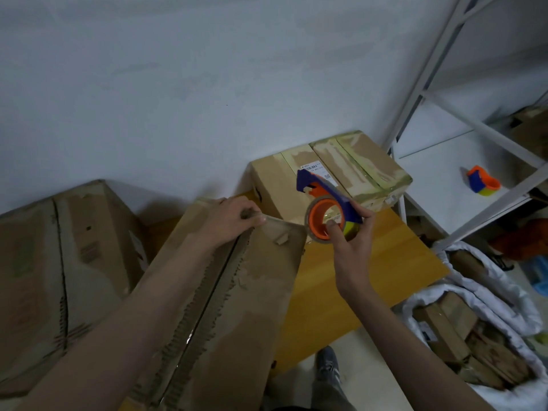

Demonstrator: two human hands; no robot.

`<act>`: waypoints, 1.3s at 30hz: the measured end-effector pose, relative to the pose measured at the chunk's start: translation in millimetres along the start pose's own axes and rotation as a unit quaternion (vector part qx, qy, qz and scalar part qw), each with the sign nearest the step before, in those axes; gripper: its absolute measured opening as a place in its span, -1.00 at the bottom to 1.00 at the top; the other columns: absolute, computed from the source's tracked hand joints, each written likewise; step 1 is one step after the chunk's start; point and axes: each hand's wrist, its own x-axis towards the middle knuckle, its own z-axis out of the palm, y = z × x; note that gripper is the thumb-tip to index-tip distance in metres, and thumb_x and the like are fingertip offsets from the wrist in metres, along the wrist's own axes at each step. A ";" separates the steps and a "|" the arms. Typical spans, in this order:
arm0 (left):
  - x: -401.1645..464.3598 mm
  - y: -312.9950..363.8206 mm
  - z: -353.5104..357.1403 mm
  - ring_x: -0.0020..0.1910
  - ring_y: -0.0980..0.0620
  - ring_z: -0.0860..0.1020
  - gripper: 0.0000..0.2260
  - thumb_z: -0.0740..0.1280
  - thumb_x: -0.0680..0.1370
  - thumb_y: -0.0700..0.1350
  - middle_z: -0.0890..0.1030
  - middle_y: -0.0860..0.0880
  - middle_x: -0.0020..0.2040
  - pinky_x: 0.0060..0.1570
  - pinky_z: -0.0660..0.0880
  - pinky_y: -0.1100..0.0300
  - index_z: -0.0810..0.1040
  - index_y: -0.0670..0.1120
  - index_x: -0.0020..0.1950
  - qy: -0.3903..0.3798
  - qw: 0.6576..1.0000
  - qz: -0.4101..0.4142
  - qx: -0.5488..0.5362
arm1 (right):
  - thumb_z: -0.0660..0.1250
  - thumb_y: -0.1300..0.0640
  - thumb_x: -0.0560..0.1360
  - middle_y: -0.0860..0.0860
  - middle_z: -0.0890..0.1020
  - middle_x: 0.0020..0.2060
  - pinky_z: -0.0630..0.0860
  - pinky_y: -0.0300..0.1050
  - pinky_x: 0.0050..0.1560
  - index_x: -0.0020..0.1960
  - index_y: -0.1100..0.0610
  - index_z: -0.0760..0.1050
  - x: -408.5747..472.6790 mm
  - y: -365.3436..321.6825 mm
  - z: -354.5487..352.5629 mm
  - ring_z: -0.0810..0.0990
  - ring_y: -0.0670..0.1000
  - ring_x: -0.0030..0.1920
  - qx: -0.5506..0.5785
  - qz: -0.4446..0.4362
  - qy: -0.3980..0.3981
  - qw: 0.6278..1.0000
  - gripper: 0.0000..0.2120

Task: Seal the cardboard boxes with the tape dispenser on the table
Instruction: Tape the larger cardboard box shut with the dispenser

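Centre box (237,292) is lying on the yellow tabletop (370,262), seam running near to far. Left hand (228,221) is pinching the far flap edge; right hand (353,241) is gripping the tape dispenser (324,209), raised just right of the far corner. Judgement: hold flaps shut, anchor tape over the far edge, pull toward near along seam. Left box (59,262) and far box (326,176) are crowding the run; spare dispenser (483,180) is sitting on the shelf (444,173).
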 end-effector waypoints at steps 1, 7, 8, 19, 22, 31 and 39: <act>2.2 4.3 -1.4 0.11 0.12 0.56 -0.83 0.36 0.59 0.10 0.64 0.13 0.08 0.14 0.47 0.12 0.67 0.10 0.10 -0.024 0.998 0.000 -0.050 | 0.36 0.27 0.59 -0.08 0.44 0.26 0.58 -0.14 0.16 0.37 -0.01 0.34 2.2 0.0 -3.8 0.47 0.01 0.32 0.001 0.004 0.011 1.000 -0.57; 9.9 35.5 19.5 0.22 0.23 0.51 -0.71 0.31 0.62 0.11 0.59 0.19 0.25 0.23 0.45 0.24 0.59 0.13 0.32 -0.100 0.992 0.052 -0.050 | 0.35 0.23 0.61 -0.13 0.44 0.25 0.54 -0.05 0.24 0.30 -0.17 0.35 3.1 4.0 -20.3 0.46 -0.03 0.31 -0.006 0.016 0.043 0.999 -0.59; 9.8 33.8 23.6 0.22 0.21 0.51 -0.67 0.32 0.58 0.21 0.59 0.20 0.25 0.27 0.46 0.11 0.58 0.17 0.31 -0.097 0.993 0.059 -0.022 | 0.35 0.23 0.61 -0.14 0.44 0.24 0.54 -0.04 0.25 0.30 -0.17 0.35 2.1 4.9 -21.9 0.46 -0.03 0.31 -0.008 0.016 0.042 0.999 -0.59; 18.0 47.7 26.2 0.29 0.13 0.43 -0.55 0.22 0.59 0.25 0.48 0.12 0.33 0.36 0.35 -0.07 0.41 0.17 0.45 -0.164 0.978 0.101 0.082 | 0.36 0.22 0.60 -0.06 0.43 0.28 0.58 0.07 0.24 0.36 -0.07 0.35 0.0 6.0 -26.5 0.47 0.01 0.33 0.000 0.033 0.026 0.999 -0.59; 16.2 36.7 9.5 0.30 0.18 0.32 -0.19 0.37 0.31 0.51 0.38 0.20 0.37 0.41 0.20 0.08 0.32 0.25 0.49 -0.198 0.972 0.073 0.103 | 0.36 0.23 0.60 -0.09 0.44 0.27 0.56 0.05 0.26 0.32 -0.13 0.36 2.3 3.7 -27.9 0.46 -0.02 0.34 -0.002 0.028 0.015 0.999 -0.59; 9.3 12.9 -17.1 0.24 0.12 0.43 -0.22 0.50 0.22 0.46 0.47 0.19 0.26 0.28 0.35 0.04 0.40 0.25 0.36 -0.166 0.981 -0.019 0.103 | 0.38 0.23 0.57 -0.05 0.45 0.26 0.54 0.21 0.26 0.32 -0.11 0.38 3.0 5.1 -18.8 0.47 0.08 0.32 -0.004 0.055 -0.015 0.998 -0.58; 15.2 11.6 -13.7 0.18 0.03 0.46 -0.29 0.40 0.30 0.50 0.49 0.07 0.16 0.17 0.31 0.04 0.48 0.11 0.30 -0.071 0.985 -0.122 0.096 | 0.41 0.10 0.48 -0.15 0.46 0.22 0.53 0.26 0.25 0.25 -0.22 0.39 10.4 -8.4 -11.2 0.47 0.08 0.33 0.005 0.047 -0.051 0.998 -0.58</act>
